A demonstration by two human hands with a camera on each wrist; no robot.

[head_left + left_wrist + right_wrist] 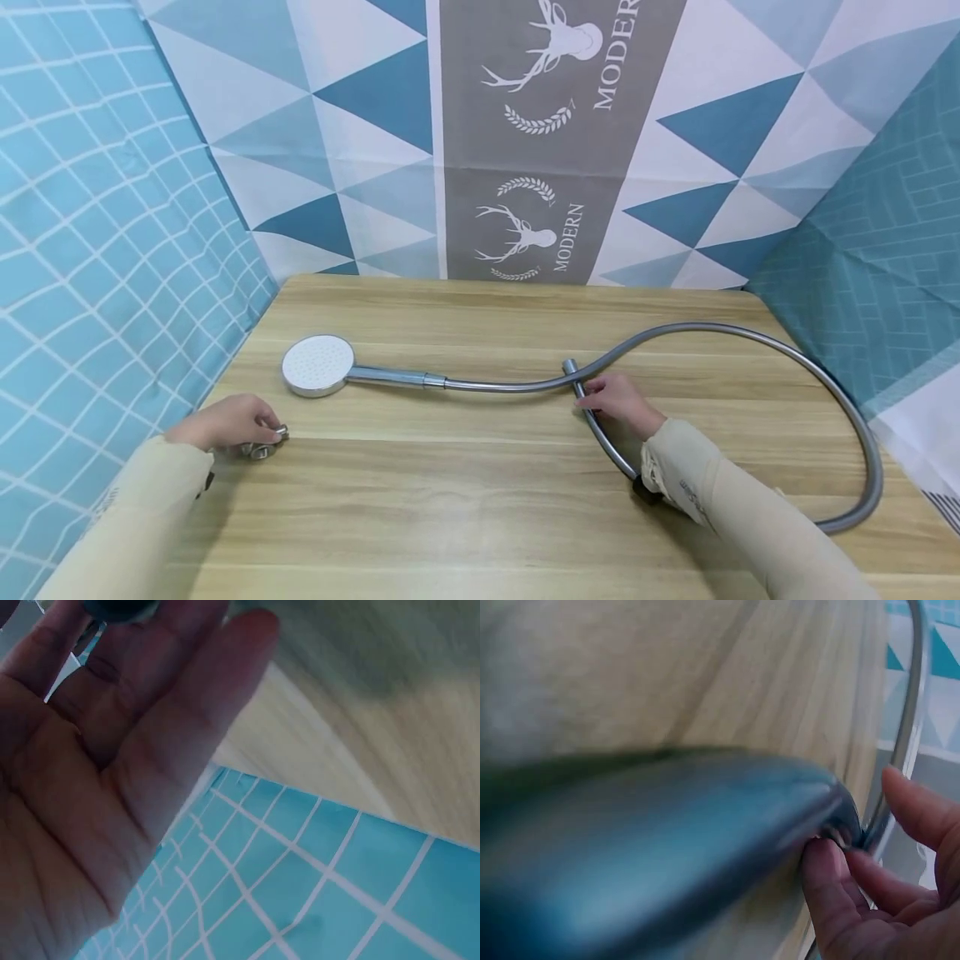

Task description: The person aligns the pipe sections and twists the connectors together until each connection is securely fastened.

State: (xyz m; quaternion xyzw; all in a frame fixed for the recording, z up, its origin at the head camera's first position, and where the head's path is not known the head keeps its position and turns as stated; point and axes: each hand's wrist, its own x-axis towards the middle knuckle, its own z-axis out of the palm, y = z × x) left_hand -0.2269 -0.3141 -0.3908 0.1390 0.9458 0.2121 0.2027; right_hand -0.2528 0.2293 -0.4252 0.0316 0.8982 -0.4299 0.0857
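Observation:
A shower head (318, 365) with a white round face lies on the wooden table, its chrome handle joined to a grey metal shower hose (750, 335). The hose loops to the right and comes back under itself to a free end with a metal connector (571, 367). Just below that connector, my right hand (617, 402) pinches the hose; the right wrist view shows the hose (705, 832) large and blurred beside the fingers. At the table's left side my left hand (234, 422) pinches a small metal fitting (282, 432). Another shiny metal piece (261, 452) sits under that hand, partly hidden.
The wooden table (465, 500) carries everything. A blue tiled-pattern cloth (97, 225) rises along its left edge, a patterned cloth (375, 167) stands behind, and a teal cloth (885, 250) hangs at the right, close to the hose loop.

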